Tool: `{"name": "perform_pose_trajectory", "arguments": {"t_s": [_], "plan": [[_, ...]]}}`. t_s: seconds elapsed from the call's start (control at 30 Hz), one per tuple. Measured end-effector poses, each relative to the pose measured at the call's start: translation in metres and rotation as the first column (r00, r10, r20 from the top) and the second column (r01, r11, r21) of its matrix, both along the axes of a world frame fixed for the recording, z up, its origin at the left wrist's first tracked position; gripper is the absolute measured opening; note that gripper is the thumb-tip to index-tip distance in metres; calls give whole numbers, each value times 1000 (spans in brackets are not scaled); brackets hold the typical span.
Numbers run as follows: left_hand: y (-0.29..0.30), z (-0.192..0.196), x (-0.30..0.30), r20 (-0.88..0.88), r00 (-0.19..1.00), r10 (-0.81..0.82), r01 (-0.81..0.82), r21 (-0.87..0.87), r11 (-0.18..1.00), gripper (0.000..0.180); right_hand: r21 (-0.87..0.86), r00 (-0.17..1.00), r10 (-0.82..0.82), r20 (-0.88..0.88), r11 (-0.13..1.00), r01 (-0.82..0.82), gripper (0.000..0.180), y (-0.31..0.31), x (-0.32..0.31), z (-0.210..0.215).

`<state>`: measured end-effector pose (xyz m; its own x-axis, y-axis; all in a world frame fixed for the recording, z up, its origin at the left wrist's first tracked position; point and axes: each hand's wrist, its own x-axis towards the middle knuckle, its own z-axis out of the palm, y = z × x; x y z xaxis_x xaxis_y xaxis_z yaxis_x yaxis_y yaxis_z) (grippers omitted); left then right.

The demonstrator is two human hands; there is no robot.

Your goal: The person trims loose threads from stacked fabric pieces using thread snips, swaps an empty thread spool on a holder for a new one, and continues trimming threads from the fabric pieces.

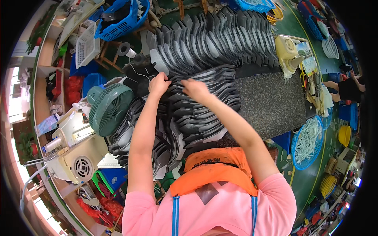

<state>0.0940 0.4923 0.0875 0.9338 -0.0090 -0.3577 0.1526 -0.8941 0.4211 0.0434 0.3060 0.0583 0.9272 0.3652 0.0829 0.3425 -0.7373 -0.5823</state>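
My left hand [158, 84] is closed in a pinch at the upper left corner of the near stack. A thin white thread [138, 73] runs from a white spool [125, 49] on a dark stand to its fingers. My right hand [195, 90] hovers over the near stack of dark grey, curved flat pieces [206, 106], its fingers curled in and slightly blurred; whatever they hold, if anything, does not show. Beyond both hands lies a longer row of overlapping black and grey pieces [212, 39]. More such pieces [157, 149] lie in bundles beneath my left forearm.
A green fan [110, 109] and a cream sewing machine [75, 157] stand at left. To the right are a speckled dark tabletop [271, 106], a yellowish machine part [287, 51] and a blue basket [308, 141] of white strips. A blue crate [124, 23] sits at the far left.
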Motion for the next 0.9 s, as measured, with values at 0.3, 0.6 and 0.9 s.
{"name": "perform_pose_trajectory", "arguments": {"t_s": [0.3,0.6,0.9], "plan": [[-17,4,-69,284,958,35,11,-158,987,5,488,958,-49,-284,852,188,29,-7,-20,30],[-93,52,-209,-751,640,-159,-764,-644,-35,13,340,640,394,-660,916,-213,20,-100,-102,109],[-27,-28,-34,-77,995,60,-97,-688,719,17,65,899,-295,-324,941,332,16,-113,-5,29]]}}
